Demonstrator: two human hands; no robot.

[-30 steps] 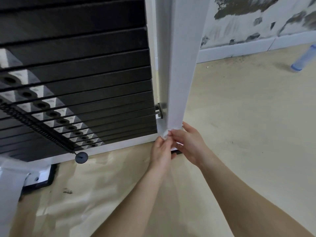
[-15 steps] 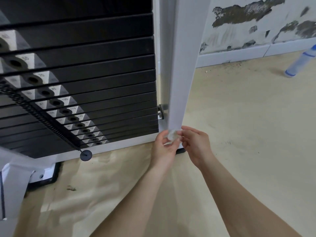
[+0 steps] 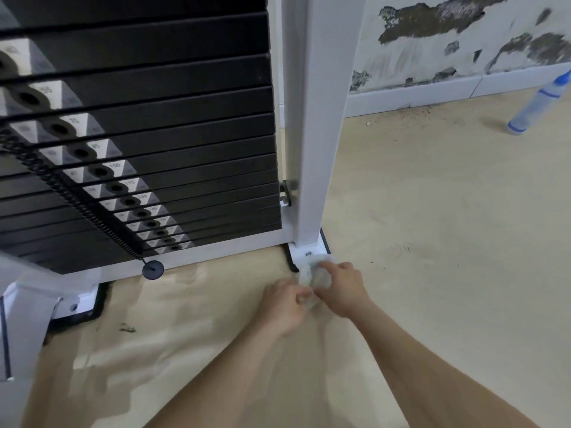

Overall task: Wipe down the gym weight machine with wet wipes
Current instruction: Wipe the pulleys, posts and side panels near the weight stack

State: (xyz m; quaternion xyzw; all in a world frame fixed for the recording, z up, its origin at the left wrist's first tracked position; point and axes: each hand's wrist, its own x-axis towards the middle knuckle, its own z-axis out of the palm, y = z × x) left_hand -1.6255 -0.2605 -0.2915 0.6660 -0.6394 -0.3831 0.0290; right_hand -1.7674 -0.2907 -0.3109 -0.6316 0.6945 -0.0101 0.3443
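Wet wipe (image 3: 318, 274) pinched by both hands, weight plates (image 3: 185, 143) labelled 70, 85, 100

Both hands are lower than a second ago: they have left the bottom of the post (image 3: 312, 149) and now sit at floor level by the foot plate (image 3: 304, 253). The wipe (image 3: 315, 273) has come down with them, bunched on the plate's front edge under the right hand (image 3: 341, 287), the left hand (image 3: 284, 304) pinching its near end.
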